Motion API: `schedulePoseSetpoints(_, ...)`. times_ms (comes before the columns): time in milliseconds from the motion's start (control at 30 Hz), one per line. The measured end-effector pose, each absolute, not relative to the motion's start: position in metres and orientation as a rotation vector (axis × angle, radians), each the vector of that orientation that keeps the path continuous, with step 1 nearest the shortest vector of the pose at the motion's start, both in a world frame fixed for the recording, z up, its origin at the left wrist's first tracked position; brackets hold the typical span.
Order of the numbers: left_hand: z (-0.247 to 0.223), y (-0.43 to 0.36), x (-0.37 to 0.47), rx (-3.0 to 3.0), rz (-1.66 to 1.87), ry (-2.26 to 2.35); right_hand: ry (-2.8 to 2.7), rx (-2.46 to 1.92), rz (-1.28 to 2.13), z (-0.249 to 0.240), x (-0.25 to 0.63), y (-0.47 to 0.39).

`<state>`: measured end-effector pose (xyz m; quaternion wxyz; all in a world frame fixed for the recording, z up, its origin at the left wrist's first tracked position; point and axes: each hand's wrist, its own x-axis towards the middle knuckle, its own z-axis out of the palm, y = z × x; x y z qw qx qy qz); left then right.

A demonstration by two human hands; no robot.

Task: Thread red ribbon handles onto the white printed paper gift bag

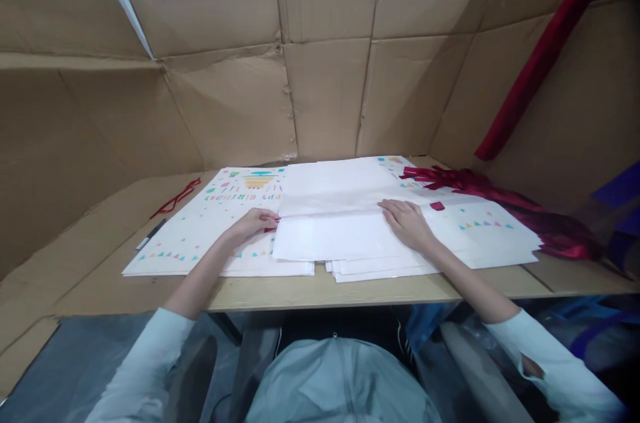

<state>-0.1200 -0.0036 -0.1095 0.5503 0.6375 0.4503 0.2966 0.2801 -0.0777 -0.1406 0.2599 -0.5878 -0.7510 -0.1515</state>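
A white folded sheet (330, 209) lies on top of a stack of printed birthday paper bags (210, 223) spread flat on the table. My left hand (253, 223) rests at the sheet's left edge, fingertips pinching it near a small red piece. My right hand (407, 221) lies flat, palm down, on the right part of the white sheet. A second pile of printed sheets (480, 236) fans out under and to the right of that hand.
A bundle of red ribbons (500, 199) lies at the right back of the table. A red cord (175, 198) and a dark pen (150, 235) lie at the left. Cardboard walls (325, 89) enclose the table on three sides. A red strip (540, 56) hangs at right.
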Motion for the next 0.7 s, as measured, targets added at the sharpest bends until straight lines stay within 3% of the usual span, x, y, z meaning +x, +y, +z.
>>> schedulePoseSetpoints(300,-0.11,-0.005,-0.106,0.971,0.939,0.887,-1.999,-1.597,-0.403,-0.14,0.279,-0.078)
schedulePoseSetpoints(700,-0.112,-0.018,-0.099,1.076,1.085,0.904,-1.982,-1.557,-0.4,-0.144,0.283,-0.075)
